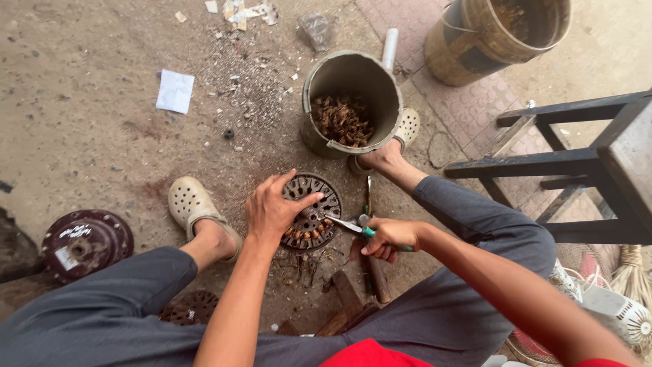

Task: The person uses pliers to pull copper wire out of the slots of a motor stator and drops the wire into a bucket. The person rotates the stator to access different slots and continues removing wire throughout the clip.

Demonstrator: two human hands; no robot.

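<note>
Squatting just below the scrap-filled bucket (pixel 350 102), the person's left hand (pixel 272 207) presses spread fingers onto the round motor stator (pixel 314 211) on the ground, while the right hand (pixel 390 238) grips green-handled pliers (pixel 353 228) touching the stator's rim.

You work in flat, soft daylight that throws only faint shadows beneath your arms and no glare. The centre of your view is sharp; the wide lens bends lines at the edges, where the corners soften slightly.
</note>
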